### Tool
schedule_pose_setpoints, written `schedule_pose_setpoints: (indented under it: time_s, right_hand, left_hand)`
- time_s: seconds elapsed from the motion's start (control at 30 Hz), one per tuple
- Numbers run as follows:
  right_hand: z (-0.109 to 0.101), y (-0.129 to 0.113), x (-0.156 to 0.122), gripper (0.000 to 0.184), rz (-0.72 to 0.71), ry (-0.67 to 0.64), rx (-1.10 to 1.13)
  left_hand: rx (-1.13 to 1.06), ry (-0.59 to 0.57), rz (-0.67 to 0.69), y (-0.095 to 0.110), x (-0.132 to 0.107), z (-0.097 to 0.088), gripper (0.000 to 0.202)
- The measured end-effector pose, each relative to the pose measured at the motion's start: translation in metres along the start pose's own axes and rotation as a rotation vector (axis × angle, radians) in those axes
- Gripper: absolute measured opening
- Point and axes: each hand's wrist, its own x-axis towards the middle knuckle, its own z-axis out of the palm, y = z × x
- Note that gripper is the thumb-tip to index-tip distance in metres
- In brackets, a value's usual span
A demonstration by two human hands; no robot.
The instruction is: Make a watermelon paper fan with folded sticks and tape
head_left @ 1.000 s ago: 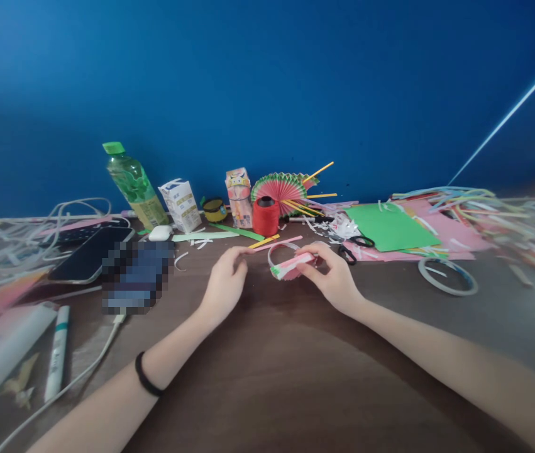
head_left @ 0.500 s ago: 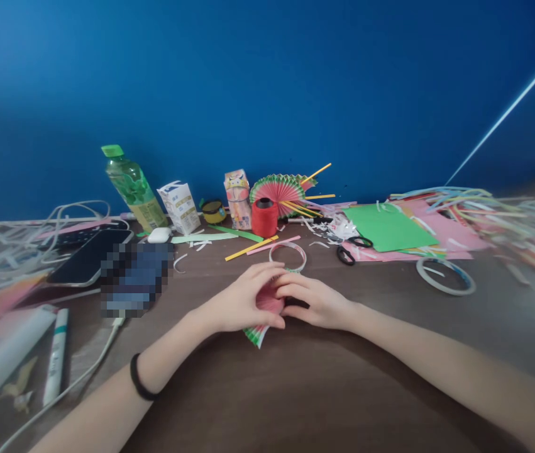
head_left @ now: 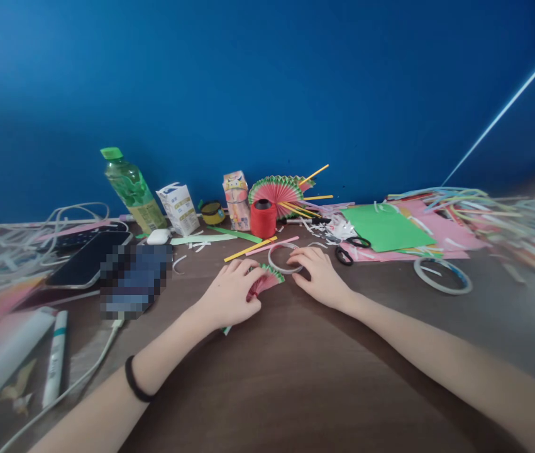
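At the frame's centre a pleated pink paper fan (head_left: 267,281) with a green edge lies on the brown table (head_left: 295,377), pinned under the closed left hand (head_left: 232,294), while the right hand (head_left: 320,275), just beside it, rests fingers on a tape ring (head_left: 280,257) below the red thread spool (head_left: 263,218).

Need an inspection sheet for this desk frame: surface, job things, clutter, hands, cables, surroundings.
Surface: brown wooden table, crowded along the back.
Job's things: pleated pink paper fan under the left hand; tape ring at the right hand's fingertips.
Clutter: red thread spool, green bottle, green paper sheet, scissors, paper strips.
Hands: left hand closed on the fan; right hand flat, open.
Cables: white cable at left.
Surroundings: blue wall.
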Motion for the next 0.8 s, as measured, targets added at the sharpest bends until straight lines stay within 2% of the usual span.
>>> schedule_pose_setpoints:
  time_s: [0.1,0.2,0.3,0.37,0.43,0.53,0.63,0.8]
  right_hand:
    - [0.000,0.002,0.001,0.003,0.012,0.004,0.066]
    - [-0.002,0.002,0.000,0.006,0.020,0.040,0.201]
    - [-0.005,-0.002,-0.002,0.009,-0.008,0.044,0.305]
    - [-0.007,-0.007,-0.005,0.010,-0.044,0.045,0.338]
    - [-0.008,-0.011,-0.007,0.011,-0.077,0.052,0.362]
    - [-0.008,-0.013,-0.010,0.013,-0.095,0.059,0.404]
    - [-0.006,-0.012,-0.011,0.017,-0.052,0.087,0.481]
    - [-0.004,-0.009,-0.007,0.021,0.005,0.107,0.538]
  left_hand:
    - [0.144,0.067,-0.112,-0.003,0.001,0.002,0.036]
    - [0.243,0.086,-0.221,-0.004,0.001,0.002,0.026]
    - [0.222,0.130,-0.321,-0.005,0.002,-0.001,0.026]
    - [0.122,0.213,-0.278,-0.005,0.003,-0.004,0.036]
    - [-0.008,0.271,-0.130,-0.004,0.004,-0.006,0.045]
    - [-0.180,0.191,0.064,-0.001,0.005,-0.008,0.038]
    - [-0.284,0.109,0.056,-0.001,0.006,-0.007,0.029]
    - [-0.373,0.096,-0.018,-0.004,0.006,-0.004,0.022]
